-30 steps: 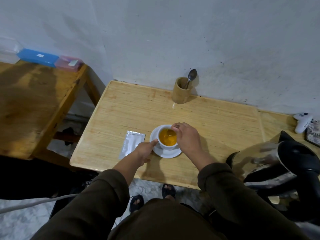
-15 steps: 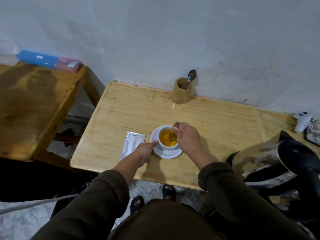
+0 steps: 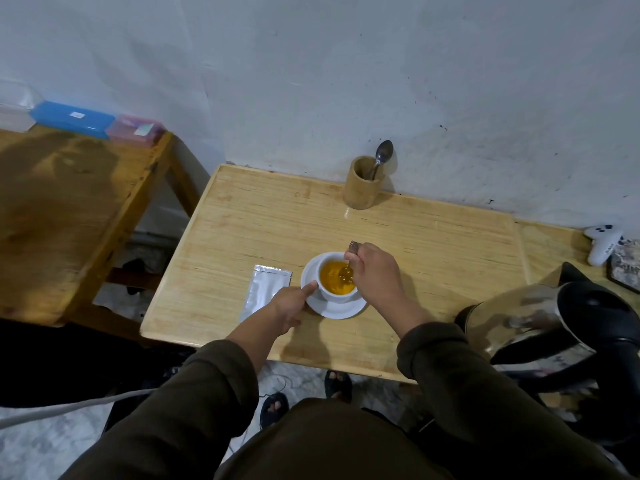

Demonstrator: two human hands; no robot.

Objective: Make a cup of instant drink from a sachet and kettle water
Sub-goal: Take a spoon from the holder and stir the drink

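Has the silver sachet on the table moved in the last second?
No. The sachet lies flat just left of the saucer, same spot as before.

no legible text, brand or number anywhere. small white labels on the blue box (image 3: 72, 118) and the pink box (image 3: 135, 130), both left of the bamboo holder (image 3: 362, 183), too blurred to read. plain silver sachet (image 3: 265, 292), unmarked.
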